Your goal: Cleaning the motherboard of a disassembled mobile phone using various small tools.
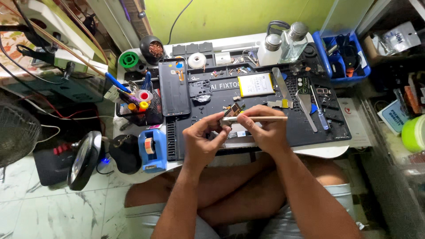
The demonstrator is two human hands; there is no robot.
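My left hand [201,139] pinches a small circuit board [233,110] with gold and dark parts, holding it just above the black work mat [310,132]. My right hand [264,128] grips a thin pale stick-like tool [265,118] that lies level, its left tip resting against the board. Both hands meet over the middle of the mat, in front of my crossed legs. Behind the board lie an opened phone back shell [174,86] and a pale flat battery [255,84].
Metal pry tools [305,104] lie on the mat's right. A blue tape dispenser [152,149] and a mesh pen holder [139,108] stand at the left, two bottles [283,44] and a blue bin [343,55] at the back right. A ring lamp [84,159] sits on the floor.
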